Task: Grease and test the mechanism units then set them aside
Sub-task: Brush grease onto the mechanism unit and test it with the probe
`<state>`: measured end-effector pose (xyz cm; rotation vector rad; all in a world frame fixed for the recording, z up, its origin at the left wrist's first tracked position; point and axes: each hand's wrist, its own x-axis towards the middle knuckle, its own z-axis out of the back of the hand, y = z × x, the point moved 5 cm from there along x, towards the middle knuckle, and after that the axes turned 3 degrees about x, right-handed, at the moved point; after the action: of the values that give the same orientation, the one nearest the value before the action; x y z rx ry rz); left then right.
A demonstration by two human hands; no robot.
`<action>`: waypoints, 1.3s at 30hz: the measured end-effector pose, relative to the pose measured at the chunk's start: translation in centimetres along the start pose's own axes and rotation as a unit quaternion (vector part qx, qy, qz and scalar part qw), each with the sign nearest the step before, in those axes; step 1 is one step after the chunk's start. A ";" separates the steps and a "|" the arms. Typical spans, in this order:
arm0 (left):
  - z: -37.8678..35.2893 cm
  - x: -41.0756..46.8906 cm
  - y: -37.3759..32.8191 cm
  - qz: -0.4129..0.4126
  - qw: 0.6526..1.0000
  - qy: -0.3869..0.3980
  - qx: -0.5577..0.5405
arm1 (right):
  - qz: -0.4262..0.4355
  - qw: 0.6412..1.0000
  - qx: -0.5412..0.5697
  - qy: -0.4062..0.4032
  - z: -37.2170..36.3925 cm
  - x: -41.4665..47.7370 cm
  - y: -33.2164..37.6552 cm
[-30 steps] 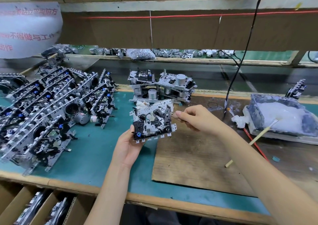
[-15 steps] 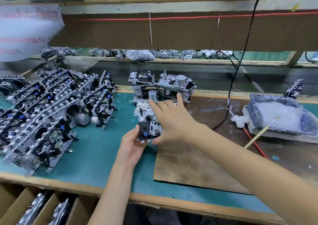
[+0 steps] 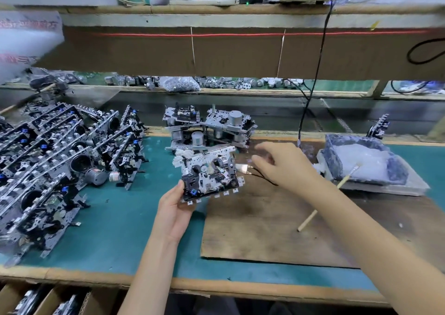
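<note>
My left hand (image 3: 173,208) grips a metal and black mechanism unit (image 3: 209,172) by its lower left corner and holds it tilted, face up, above the bench. My right hand (image 3: 286,167) is blurred just right of the unit, fingers curled. It holds a test lead whose metal clip (image 3: 242,169) points at the unit's right edge, a small gap apart. The lead's black wires run back under that hand. A plastic-lined tray of white grease (image 3: 361,160) sits at the right, with a wooden brush stick (image 3: 310,218) leaning out of it.
Rows of mechanism units (image 3: 55,160) fill the green mat at left. A few more units (image 3: 216,126) are stacked behind the held one. A brown board (image 3: 265,218) lies under my right arm. A black cable (image 3: 313,85) hangs from the shelf. Cardboard boxes (image 3: 36,300) sit below the bench edge.
My right hand has come off the top of the unit, moved right and now holds the test lead's clip beside the unit. My left hand still holds the unit in place.
</note>
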<state>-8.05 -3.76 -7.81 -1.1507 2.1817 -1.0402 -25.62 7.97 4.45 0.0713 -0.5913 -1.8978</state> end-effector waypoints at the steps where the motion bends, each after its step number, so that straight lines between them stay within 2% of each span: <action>1: 0.0 0.0 0.0 0.000 1.000 -0.001 -0.002 | -0.038 0.999 -0.019 0.010 0.4 -0.5 -1.2; 4: -0.6 0.1 0.3 0.008 1.000 0.016 -0.001 | -0.119 0.985 -0.106 0.059 1.3 -2.3 -4.5; 8: -1.8 0.1 1.1 0.020 0.999 0.036 -0.014 | -0.202 0.949 -0.187 0.152 1.3 -5.2 -8.0; 10: -2.5 0.0 1.5 0.023 0.998 0.045 -0.023 | -0.229 0.937 -0.180 0.193 1.0 -6.5 -9.2; 13: -3.1 -0.1 2.1 0.029 0.998 0.055 -0.026 | -0.235 0.940 -0.133 0.207 1.0 -7.6 -9.9; 15: -3.0 -0.1 2.3 0.034 0.998 0.053 -0.024 | -0.228 0.950 -0.122 0.177 1.6 -7.8 -10.0; 21: -2.4 0.1 2.3 0.040 0.998 0.039 -0.025 | -0.234 0.967 -0.097 0.003 3.9 -6.9 -11.4; 25: -2.5 0.0 2.2 0.041 0.998 0.036 -0.030 | -0.236 0.965 -0.107 -0.051 4.0 -5.9 -12.8; 27: -2.5 -0.1 2.1 0.039 0.998 0.034 -0.027 | -0.221 0.965 -0.108 -0.086 4.5 -5.7 -12.4; 29: -2.6 -0.2 2.1 0.037 0.998 0.030 -0.027 | -0.164 0.973 -0.090 -0.136 5.2 -5.7 -11.1; 31: -2.6 -0.2 2.1 0.036 0.999 0.026 -0.023 | -0.069 0.977 0.002 -0.204 6.1 -6.1 -8.5; 33: -2.4 -0.1 2.0 0.035 0.999 0.020 -0.017 | 0.024 0.963 0.123 -0.240 7.0 -6.4 -5.3; 35: -2.2 -0.1 2.0 0.033 0.999 0.008 -0.013 | 0.079 0.954 0.196 -0.212 7.0 -6.4 -2.8; 39: -1.8 -0.2 2.0 0.031 0.999 -0.011 -0.006 | 0.094 0.940 0.306 -0.118 5.8 -6.1 0.4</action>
<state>-10.15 -2.17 -8.25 -1.0884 2.1956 -0.9850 -24.65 15.41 8.27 0.1828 -1.2927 -1.4882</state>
